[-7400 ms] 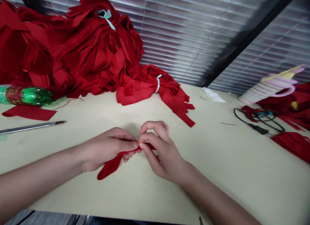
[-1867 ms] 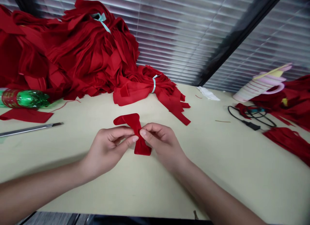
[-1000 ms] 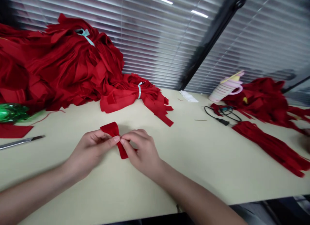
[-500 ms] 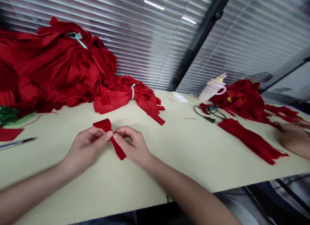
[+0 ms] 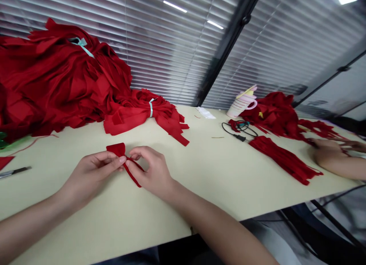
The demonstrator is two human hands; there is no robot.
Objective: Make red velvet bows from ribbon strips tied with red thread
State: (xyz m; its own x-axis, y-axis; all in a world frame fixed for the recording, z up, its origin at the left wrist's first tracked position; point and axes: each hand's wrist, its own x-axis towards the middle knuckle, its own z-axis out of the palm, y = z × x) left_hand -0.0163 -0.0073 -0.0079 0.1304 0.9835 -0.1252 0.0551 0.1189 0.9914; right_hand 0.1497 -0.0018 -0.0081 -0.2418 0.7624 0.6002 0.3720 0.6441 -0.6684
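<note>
A red velvet ribbon is gathered at its middle, with a loop above and a narrow tail slanting down to the right. My left hand pinches the gathered middle between thumb and fingers. Close against it, my right hand has its thumb and index finger closed on the ribbon by the gather. A thin red strand crosses behind the right thumb. Both hands are just above the pale tabletop, and the fingertips partly hide the gathered spot.
Large red fabric bundles and a smaller tied bundle lie at the back left. A blade-like tool is at far left. To the right are a cup, a black cable, red strips and another person's hand.
My right fingers have spread slightly at the gather, and the ribbon's lower part has turned to look narrower. The whole view has shifted, so things sit a little further left.
</note>
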